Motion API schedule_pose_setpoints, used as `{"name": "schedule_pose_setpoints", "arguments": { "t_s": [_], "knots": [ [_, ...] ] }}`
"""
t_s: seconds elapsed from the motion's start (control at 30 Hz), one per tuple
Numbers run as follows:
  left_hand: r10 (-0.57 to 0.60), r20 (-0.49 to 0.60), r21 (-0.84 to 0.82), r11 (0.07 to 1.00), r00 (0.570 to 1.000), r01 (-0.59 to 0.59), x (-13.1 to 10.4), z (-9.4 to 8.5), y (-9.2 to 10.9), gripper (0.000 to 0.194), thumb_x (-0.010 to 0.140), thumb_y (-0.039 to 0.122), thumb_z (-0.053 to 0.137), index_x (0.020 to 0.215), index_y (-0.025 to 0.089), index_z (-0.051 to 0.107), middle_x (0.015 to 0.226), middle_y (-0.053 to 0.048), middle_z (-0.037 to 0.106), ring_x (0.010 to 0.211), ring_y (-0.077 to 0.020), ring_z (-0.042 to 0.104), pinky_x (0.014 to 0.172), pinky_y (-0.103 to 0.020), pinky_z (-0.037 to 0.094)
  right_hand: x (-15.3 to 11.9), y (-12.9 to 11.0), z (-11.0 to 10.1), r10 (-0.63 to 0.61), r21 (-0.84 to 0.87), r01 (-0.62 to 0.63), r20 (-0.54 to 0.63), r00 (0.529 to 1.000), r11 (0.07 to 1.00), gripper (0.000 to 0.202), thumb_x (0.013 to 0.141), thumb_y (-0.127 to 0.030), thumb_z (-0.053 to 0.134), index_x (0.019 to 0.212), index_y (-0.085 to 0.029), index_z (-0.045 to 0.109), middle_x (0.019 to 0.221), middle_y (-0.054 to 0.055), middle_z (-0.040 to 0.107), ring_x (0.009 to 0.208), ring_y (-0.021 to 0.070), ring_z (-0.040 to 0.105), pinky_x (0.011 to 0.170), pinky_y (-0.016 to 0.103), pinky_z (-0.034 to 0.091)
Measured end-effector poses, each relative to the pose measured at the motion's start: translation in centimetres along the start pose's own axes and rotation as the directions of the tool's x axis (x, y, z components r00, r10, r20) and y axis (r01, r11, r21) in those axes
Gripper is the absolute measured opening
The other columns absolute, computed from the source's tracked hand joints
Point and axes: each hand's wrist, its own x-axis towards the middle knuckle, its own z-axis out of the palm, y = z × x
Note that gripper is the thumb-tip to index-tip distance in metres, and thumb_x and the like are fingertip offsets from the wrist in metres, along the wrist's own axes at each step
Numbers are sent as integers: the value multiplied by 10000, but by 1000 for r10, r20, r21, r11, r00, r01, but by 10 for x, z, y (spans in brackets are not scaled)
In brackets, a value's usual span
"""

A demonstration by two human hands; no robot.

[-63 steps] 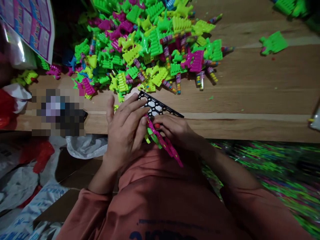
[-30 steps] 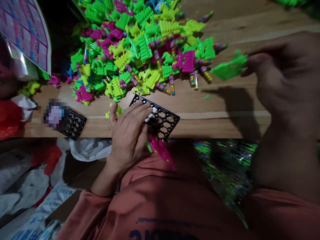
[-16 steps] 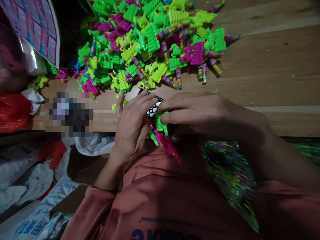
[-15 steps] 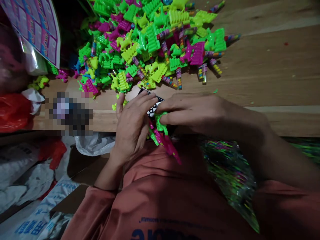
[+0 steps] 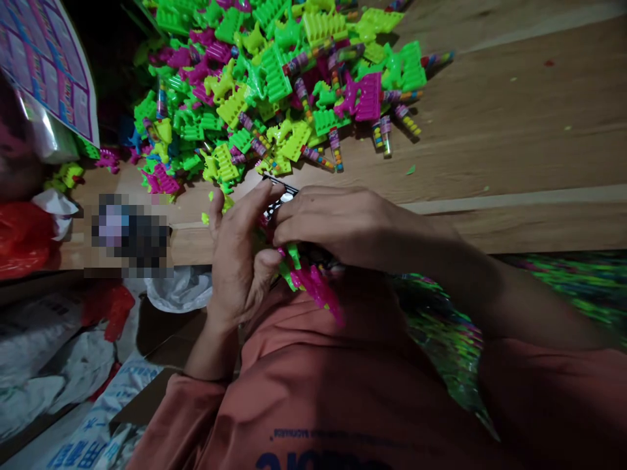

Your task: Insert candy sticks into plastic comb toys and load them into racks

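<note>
My left hand [image 5: 242, 258] is curled at the table's front edge, its fingers around a black-and-white patterned packet [image 5: 280, 201] that shows only in part. Just right of it, my right hand [image 5: 337, 222] reaches across with bent, closed fingers over the packet; their tips and whatever they grip are hidden. Below the two hands, a magenta plastic toy [image 5: 321, 290] and a bit of a green plastic toy [image 5: 292, 256] poke out, slightly blurred, in front of my shirt.
A heap of green, yellow and magenta plastic toys [image 5: 274, 78] with candy tubes [image 5: 336, 150] covers the back of the wooden table [image 5: 514, 137]. Printed sheets [image 5: 53, 72] and a red bag [image 5: 27, 238] are at left. Clear bags of bright pieces [image 5: 445, 326] hang below the edge at right.
My right hand has moved left, closer to my left hand, and now covers the green toy it was pinching. My left thumb has come into sight. The view has shifted slightly.
</note>
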Motion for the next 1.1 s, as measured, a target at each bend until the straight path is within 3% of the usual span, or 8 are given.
{"name": "schedule_pose_setpoints", "arguments": {
  "t_s": [0.13,0.23,0.33,0.57,0.73,0.87,1.0,1.1],
  "knots": [
    [-18,21,41,999,1000,17,3,0,6,577,1194,588,504,1718,350,463,1627,-75,720,1501,-297,703,1489,-582,212,-11,3,14,125,171,-100,-148,981,980,218,1212,-178,528,1243,-169,743,1223,56,828,1189,185,789,1086,349,646],
    [-42,35,86,995,998,39,7,-1,12,525,1178,440,526,1694,350,514,1565,-52,752,1452,-292,709,1468,-570,249,-23,2,21,329,251,-287,-144,933,924,218,1144,-192,615,1308,-234,753,1311,42,809,1230,213,786,1101,383,654],
    [-46,44,124,991,998,40,10,-3,16,429,1154,384,529,1561,340,660,1398,-27,820,1378,-300,729,1442,-598,293,-38,0,31,412,265,-362,-162,897,894,207,1090,-202,671,1267,-245,770,1365,72,793,1304,263,757,1146,436,641],
    [20,48,105,994,999,-25,14,-5,15,327,1187,357,500,1138,295,817,1155,-16,872,1269,-287,775,1392,-616,349,-59,-5,69,466,246,-417,-197,863,875,187,1058,-131,611,1158,-223,739,1157,82,814,1134,265,767,1023,411,636],
    [66,95,47,996,993,-71,16,-9,14,258,1176,322,578,1208,322,833,1110,-2,859,1216,-262,758,1389,-578,348,-58,1,89,382,154,-351,-299,874,924,244,968,-36,549,1006,-236,683,1011,61,777,978,253,729,909,387,603],
    [66,127,89,993,990,-78,16,-11,12,291,1184,339,554,1275,347,829,1046,1,824,1084,-245,727,1369,-594,361,-59,3,94,466,244,-403,-328,821,882,409,913,6,540,1199,-241,695,1079,20,794,955,207,741,877,321,608],
    [83,199,96,990,977,-103,18,-16,10,283,1180,333,557,1273,346,823,1053,-5,818,1078,-245,708,1336,-585,390,-58,5,94,412,257,-342,-304,859,904,441,926,25,489,1211,-231,708,1170,62,782,1088,226,743,963,346,617],
    [88,260,98,988,962,-116,21,-20,9,252,1164,320,572,1216,338,818,1085,-5,830,1115,-258,706,1327,-592,394,-55,7,95,426,269,-361,-248,870,893,351,943,4,495,1125,-228,686,1106,70,739,1035,233,709,905,345,598]
  ]
}}
